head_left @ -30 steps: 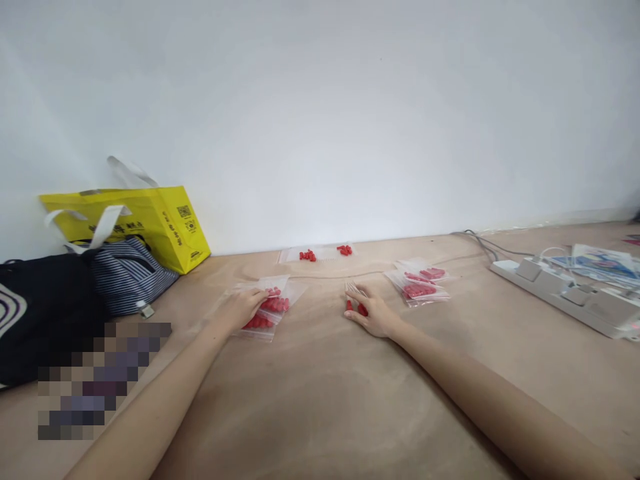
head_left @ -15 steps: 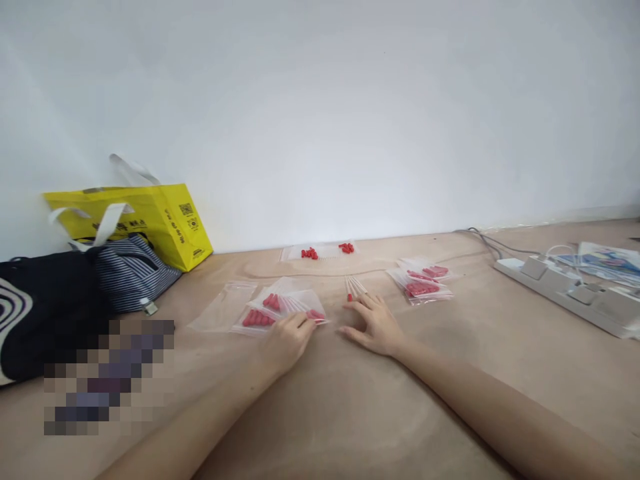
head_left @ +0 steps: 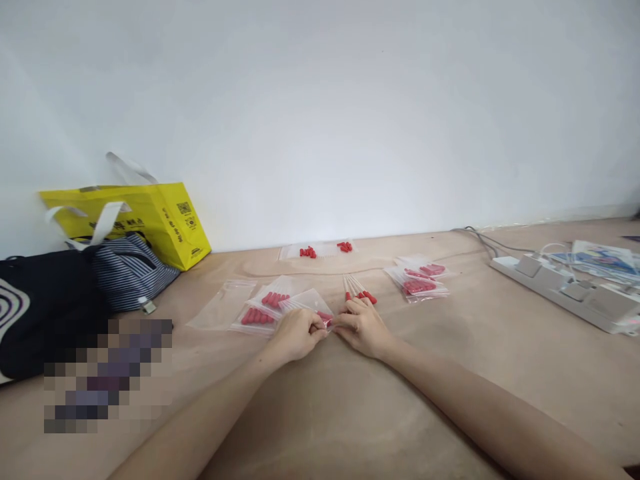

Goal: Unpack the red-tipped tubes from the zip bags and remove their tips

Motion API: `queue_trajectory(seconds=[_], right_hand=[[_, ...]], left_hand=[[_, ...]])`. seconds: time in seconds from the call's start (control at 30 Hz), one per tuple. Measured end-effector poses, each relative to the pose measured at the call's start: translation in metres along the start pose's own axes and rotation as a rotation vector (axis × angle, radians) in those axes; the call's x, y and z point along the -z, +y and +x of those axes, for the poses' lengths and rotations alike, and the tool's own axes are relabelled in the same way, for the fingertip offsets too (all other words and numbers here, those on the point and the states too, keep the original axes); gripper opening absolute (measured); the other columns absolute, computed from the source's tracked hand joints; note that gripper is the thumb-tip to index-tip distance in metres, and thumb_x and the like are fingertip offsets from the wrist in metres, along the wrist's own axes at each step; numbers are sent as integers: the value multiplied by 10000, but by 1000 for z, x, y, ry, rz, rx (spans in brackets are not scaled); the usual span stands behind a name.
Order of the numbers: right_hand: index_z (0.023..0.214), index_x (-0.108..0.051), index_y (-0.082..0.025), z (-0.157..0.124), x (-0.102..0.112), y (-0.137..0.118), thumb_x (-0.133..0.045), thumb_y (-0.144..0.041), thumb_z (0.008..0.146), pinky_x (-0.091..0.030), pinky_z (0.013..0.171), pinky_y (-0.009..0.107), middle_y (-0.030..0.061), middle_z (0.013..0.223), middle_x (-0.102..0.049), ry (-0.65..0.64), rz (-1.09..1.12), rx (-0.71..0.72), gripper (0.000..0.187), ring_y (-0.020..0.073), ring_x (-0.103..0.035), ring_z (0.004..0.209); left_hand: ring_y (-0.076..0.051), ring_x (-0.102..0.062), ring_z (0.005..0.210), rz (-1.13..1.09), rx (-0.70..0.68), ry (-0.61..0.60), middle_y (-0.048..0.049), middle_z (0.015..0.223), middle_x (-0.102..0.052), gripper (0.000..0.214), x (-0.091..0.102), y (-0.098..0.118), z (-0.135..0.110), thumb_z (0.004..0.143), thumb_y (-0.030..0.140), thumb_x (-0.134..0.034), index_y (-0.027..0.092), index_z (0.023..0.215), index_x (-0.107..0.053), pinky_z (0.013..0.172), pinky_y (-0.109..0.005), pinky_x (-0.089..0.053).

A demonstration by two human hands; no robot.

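Observation:
A small clear zip bag (head_left: 309, 299) with red-tipped white sticks inside lies between my hands. My left hand (head_left: 299, 333) is closed on its near edge, thumb and fingers pinched. At the bag's right corner, my right hand (head_left: 364, 328) is closed too, its fingertips pinching the edge. Just beyond my right hand, several loose white sticks with red tips (head_left: 367, 297) lie fanned on the table. More filled bags (head_left: 257, 315) overlap to the left, partly under the held one. The pinched edge is mostly hidden by my fingers.
Another stack of filled bags (head_left: 420, 285) lies to the right. Near the wall is a clear bag with red pieces (head_left: 308, 253). A power strip (head_left: 560, 293) stands at right. A yellow bag (head_left: 187, 230), striped pouch (head_left: 133, 270) and black bag (head_left: 55, 313) are at left.
My right hand has moved left from the loose sticks to the bag and closed on its edge. The loose sticks' red tips now show. My left hand keeps its hold on the bag.

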State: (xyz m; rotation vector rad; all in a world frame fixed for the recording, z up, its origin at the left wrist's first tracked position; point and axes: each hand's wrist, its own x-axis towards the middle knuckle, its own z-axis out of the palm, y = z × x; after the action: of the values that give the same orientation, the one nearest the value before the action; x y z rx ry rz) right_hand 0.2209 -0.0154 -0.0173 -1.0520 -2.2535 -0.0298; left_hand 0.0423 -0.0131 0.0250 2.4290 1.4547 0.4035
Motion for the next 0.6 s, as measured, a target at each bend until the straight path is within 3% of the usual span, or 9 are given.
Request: queue_trajectory(seconds=[0.17,0.27,0.33,0.47,0.6], right_hand=[[693,-611,-214,-1,2,-2,-529,-263,796,-270,716,299,3,730,-581,-8,-35,2,141,146,-466,759],[662,-588,-205,-2,4,0,-522,-247,798,-267,718,298,-2,711,-584,-6,-29,-12,157,143,-469,759],[659,-586,-206,-3,5,2,-519,-240,798,-266,721,299,-3,711,-589,7,-24,-23,158,140,-475,757],[649,-595,-211,-2,6,5,-529,-256,793,-266,723,303,-3,703,-597,19,-27,-50,164,140,-483,747],[769,-628,-233,0,10,-1,-593,-379,738,-269,761,323,3,794,-617,-15,61,-56,154,155,-494,806]], left_hand=[[-127,-521,589,-68,35,34,24,616,-613,131,-2,-2,1,623,329,-644,202,600,-625,546,-236,-328],[-151,-537,723,-86,-119,106,4,764,-628,188,0,-6,-7,608,336,-676,208,738,-633,666,-263,-375],[-155,-529,765,-105,-208,117,-16,822,-615,196,1,-11,-13,657,335,-639,207,806,-632,703,-276,-385],[-139,-519,740,-139,-238,117,-36,776,-592,207,0,-18,-19,790,296,-477,185,726,-639,688,-268,-398],[-137,-512,728,-128,-225,139,-26,725,-577,200,-3,-20,-17,787,243,-481,183,678,-636,690,-269,-397]])
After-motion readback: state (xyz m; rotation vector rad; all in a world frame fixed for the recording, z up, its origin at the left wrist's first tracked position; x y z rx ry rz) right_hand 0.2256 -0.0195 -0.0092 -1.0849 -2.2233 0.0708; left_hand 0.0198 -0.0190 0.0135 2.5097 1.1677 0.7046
